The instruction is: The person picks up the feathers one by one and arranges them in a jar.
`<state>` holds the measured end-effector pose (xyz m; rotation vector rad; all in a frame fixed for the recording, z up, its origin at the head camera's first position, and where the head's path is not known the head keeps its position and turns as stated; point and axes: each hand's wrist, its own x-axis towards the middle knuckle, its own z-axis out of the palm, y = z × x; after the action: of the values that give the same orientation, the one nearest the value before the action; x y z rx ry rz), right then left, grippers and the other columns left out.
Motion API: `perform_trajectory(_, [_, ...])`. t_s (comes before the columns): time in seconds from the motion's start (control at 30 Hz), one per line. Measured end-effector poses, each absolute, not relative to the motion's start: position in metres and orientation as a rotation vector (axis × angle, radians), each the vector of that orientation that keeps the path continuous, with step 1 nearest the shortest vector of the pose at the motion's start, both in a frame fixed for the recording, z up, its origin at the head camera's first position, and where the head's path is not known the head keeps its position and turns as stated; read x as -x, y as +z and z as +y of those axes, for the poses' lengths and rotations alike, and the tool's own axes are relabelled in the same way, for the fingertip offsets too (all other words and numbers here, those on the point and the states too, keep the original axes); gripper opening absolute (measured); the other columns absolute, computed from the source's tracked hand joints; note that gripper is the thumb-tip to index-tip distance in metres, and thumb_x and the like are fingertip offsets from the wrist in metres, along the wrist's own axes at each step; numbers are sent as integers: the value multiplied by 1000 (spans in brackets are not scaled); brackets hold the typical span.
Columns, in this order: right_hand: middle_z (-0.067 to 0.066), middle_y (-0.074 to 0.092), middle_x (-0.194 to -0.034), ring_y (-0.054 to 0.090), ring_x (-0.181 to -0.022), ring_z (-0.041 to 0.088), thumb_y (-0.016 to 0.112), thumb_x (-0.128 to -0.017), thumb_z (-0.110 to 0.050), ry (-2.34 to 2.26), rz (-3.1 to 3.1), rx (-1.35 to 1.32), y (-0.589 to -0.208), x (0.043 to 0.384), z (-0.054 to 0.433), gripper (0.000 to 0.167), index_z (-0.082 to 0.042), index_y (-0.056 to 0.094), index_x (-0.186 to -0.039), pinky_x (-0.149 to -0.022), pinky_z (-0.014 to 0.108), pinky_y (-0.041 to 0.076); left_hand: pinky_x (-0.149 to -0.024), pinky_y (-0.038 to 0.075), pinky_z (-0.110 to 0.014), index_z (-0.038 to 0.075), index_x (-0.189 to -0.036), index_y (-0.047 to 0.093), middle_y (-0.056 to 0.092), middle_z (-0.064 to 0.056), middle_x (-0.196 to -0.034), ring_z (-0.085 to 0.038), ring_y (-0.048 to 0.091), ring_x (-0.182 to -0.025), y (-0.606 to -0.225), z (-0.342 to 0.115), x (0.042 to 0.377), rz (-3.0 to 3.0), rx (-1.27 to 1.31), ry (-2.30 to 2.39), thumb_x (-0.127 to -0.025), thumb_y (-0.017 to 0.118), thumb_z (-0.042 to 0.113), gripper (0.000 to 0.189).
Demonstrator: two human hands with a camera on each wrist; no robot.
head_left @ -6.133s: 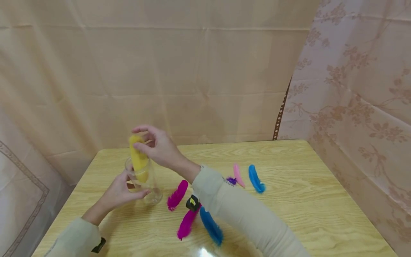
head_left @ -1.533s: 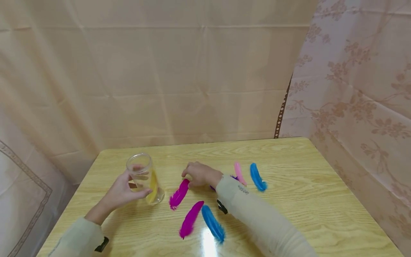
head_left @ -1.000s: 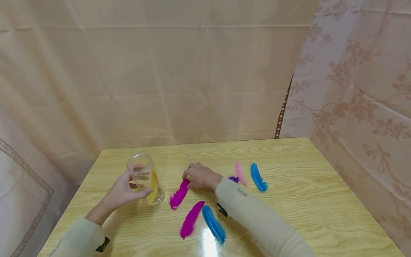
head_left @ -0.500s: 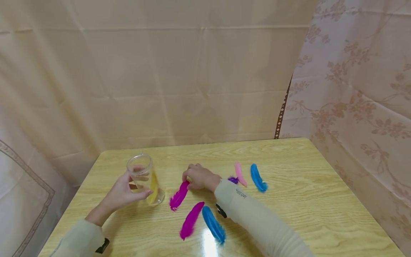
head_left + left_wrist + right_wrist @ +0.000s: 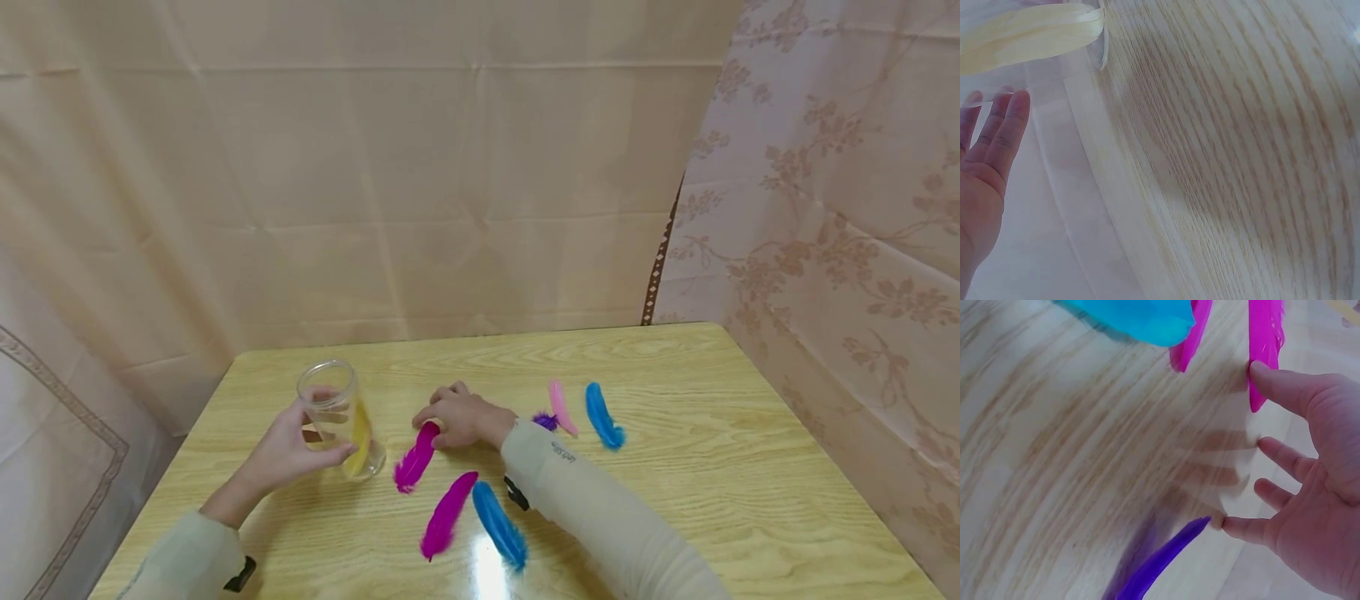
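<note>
My left hand [image 5: 288, 450] grips a clear cup [image 5: 327, 408], thumb in front and fingers behind. The cup tilts slightly, with a yellow feather [image 5: 360, 437] inside. In the left wrist view that feather [image 5: 1035, 34] shows through the clear wall, near my left fingers [image 5: 1013, 122]. My right hand [image 5: 463, 417] is at the upper end of a magenta feather [image 5: 415, 463]. The right wrist view has the thumb pressed on that feather [image 5: 1264, 337]; the index finger is hidden behind it, and the other fingers are spread.
A second magenta feather [image 5: 448, 517] and a blue feather [image 5: 498, 525] lie nearer the front. A purple feather [image 5: 546, 421], a pink feather [image 5: 561, 408] and another blue feather [image 5: 602, 417] lie on the right of the wooden table [image 5: 712, 467]. Beige curtains [image 5: 450, 167] hang behind.
The yellow feather went from my right hand into the cup. My right hand then moved to the magenta feather and has just shifted slightly left, its tip moving along. My left hand stays on the cup.
</note>
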<state>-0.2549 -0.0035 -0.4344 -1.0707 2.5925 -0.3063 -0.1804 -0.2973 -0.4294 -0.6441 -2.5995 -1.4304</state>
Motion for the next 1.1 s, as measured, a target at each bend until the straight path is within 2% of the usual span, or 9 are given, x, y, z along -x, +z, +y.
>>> perform_trajectory(0.1, [5,47,-146,34,-134,27,70,-97,-30,-313,2603,1056,-436,254,-5,35,-33,67,-132,-106,52,39,-77,60,-40,8,-135,46,63,-19,-124,-43,64,-107,-429,-297,181,-2597,648,-1430,-77,89,8,72])
perform_trajectory(0.3, [1,51,-138,38,-128,24,74,-95,-29,-330,2637,1035,-439,255,-8,11,-29,73,-106,-102,55,41,-77,60,-41,8,-135,45,64,-19,-123,-39,65,-106,-428,-297,180,-2604,640,-1417,-77,89,8,73])
perform_trajectory(0.47, [0,52,-135,39,-127,23,74,-94,-29,-343,2633,1034,-440,256,-7,7,-28,73,-101,-105,59,40,-77,60,-41,7,-136,45,64,-19,-124,-39,65,-105,-429,-297,180,-2611,635,-1412,-77,89,8,73])
perform_trajectory(0.57, [-1,54,-132,42,-124,21,74,-95,-29,-340,2628,1058,-440,256,-6,7,-27,73,-101,-102,52,44,-77,60,-41,7,-136,45,64,-20,-124,-40,65,-105,-429,-297,180,-2614,633,-1409,-78,89,9,73])
perform_trajectory(0.63, [-2,56,-129,43,-120,20,73,-95,-30,-337,2623,1084,-439,257,-6,9,-26,74,-103,-98,43,46,-77,60,-40,7,-136,44,64,-20,-124,-40,65,-105,-429,-297,180,-2613,633,-1408,-78,89,9,73])
perform_trajectory(0.73, [-4,60,-120,46,-112,15,72,-96,-30,-348,2609,1133,-438,258,-6,13,-23,76,-106,-92,31,44,-77,60,-38,7,-136,44,63,-20,-124,-40,65,-106,-429,-296,179,-2610,638,-1408,-77,89,8,73])
perform_trajectory(0.83, [-8,65,-108,51,-102,9,73,-96,-29,-399,2592,1187,-437,261,-6,14,-20,77,-106,-93,27,40,-76,60,-37,7,-136,44,63,-20,-124,-38,65,-105,-428,-296,179,-2608,643,-1403,-77,89,7,73])
perform_trajectory(0.9, [-11,67,-100,54,-95,6,73,-96,-27,-466,2571,1196,-437,263,-7,13,-19,78,-104,-92,26,42,-76,60,-37,8,-135,45,63,-20,-124,-38,65,-105,-429,-296,179,-2608,646,-1399,-77,89,7,73])
perform_trajectory(1.1, [-10,66,-91,54,-85,8,72,-96,-27,-796,2451,1045,-435,264,-8,7,-21,74,-99,-79,23,46,-77,59,-33,8,-135,44,64,-20,-125,-41,65,-104,-429,-297,180,-2620,636,-1389,-77,89,9,74])
